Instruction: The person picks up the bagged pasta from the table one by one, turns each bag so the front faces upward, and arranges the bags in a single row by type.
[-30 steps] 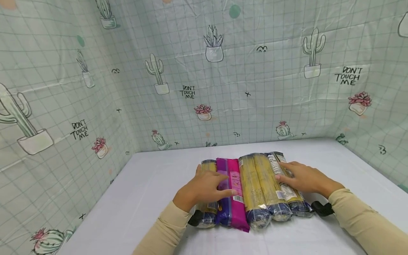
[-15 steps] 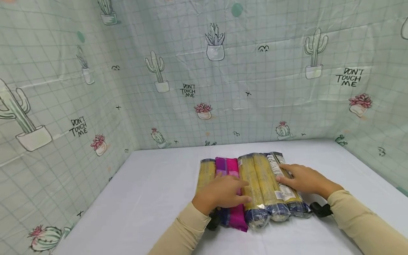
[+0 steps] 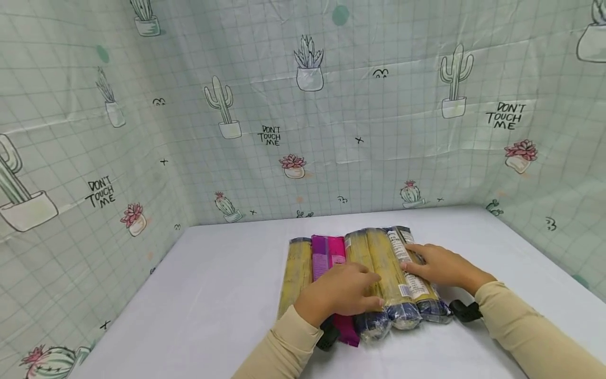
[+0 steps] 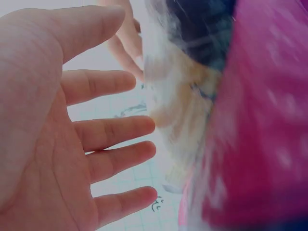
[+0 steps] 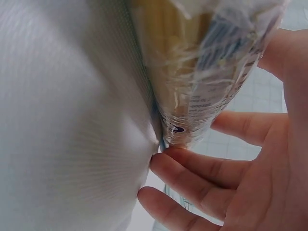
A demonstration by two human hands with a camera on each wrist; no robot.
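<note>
Several long packets lie side by side. Leftmost is a yellow noodle packet (image 3: 296, 271); beside it lies a pink and purple packet (image 3: 329, 251). Two more yellow noodle packets (image 3: 385, 255) follow, then one with white printed labels (image 3: 413, 273) at the right end. My left hand (image 3: 342, 291) hovers above the pink packet and its yellow neighbour, covering parts of both. In the left wrist view its fingers (image 4: 115, 127) are spread and straight, holding nothing. My right hand (image 3: 445, 267) rests along the right side of the labelled packet; in the right wrist view its fingers (image 5: 207, 166) extend beside the wrap (image 5: 202, 91).
The packets lie on a white-covered table (image 3: 227, 279). A cactus-print curtain (image 3: 341, 121) surrounds the back and sides. A black wrist device sits under each forearm, the right one (image 3: 466, 310) close to the labelled packet's near end.
My left hand has moved right, from over the leftmost noodle packet to over the pink packet and the yellow one beside it. My right hand stays at the right end of the row.
</note>
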